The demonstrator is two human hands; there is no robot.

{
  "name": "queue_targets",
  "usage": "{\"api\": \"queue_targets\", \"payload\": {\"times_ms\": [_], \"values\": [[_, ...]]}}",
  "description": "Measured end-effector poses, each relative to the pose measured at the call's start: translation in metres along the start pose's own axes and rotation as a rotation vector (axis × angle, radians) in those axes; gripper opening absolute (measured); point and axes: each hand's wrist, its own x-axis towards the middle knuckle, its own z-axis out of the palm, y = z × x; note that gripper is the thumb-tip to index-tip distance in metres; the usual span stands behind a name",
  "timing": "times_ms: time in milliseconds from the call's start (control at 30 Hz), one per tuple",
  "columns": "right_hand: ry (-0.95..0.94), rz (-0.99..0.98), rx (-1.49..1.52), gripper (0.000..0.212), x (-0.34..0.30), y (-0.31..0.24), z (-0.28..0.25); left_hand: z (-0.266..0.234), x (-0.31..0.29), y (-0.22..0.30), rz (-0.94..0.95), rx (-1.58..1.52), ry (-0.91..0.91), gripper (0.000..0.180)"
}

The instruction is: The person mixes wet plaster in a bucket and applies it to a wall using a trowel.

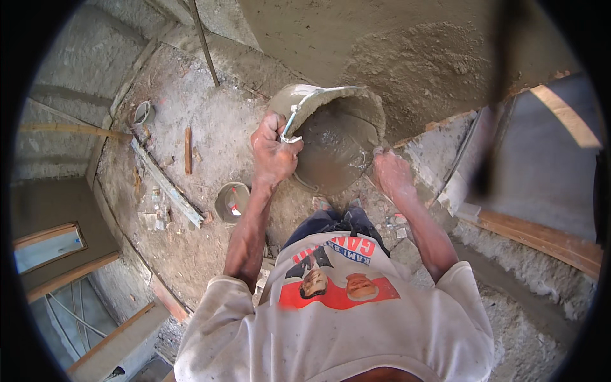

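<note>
A large bucket (334, 143), coated in grey mortar, is held up in front of me, its mouth tipped toward me. Wet grey residue covers the inside; how much it contains I cannot tell. My left hand (275, 145) is closed round the bucket's left rim, where a whitish and light-blue handle (296, 114) is attached. At the lower right of the rim, my right hand (392, 172) grips the edge with curled fingers. Both hands and forearms are dusted with grey.
Wet plaster covers the wall (407, 70) ahead. A small bucket (223, 207) with something red and white inside stands left of my feet. Farther left lie a wood offcut (188, 151), a long plank (167, 184) and another pail (144, 113). A timber-edged opening (534, 235) is at right.
</note>
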Motion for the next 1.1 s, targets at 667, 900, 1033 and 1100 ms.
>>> {"api": "queue_targets", "payload": {"times_ms": [667, 900, 1033, 1100], "values": [[-0.182, -0.286, 0.441, 0.040, 0.022, -0.045, 0.028, -0.027, -0.059, -0.036, -0.437, -0.026, 0.412, 0.032], [-0.208, -0.388, 0.291, 0.041, 0.039, -0.083, 0.000, -0.077, -0.135, -0.089, -0.543, 0.136, 0.673, 0.034], [-0.403, -0.472, 0.633, 0.041, 0.032, -0.096, -0.054, -0.095, -0.179, -0.106, -0.652, 0.081, 0.863, 0.028], [-0.732, -0.407, 0.791, 0.042, 0.039, -0.093, -0.097, -0.104, -0.197, -0.107, -0.738, 0.154, 0.918, 0.025]]}}
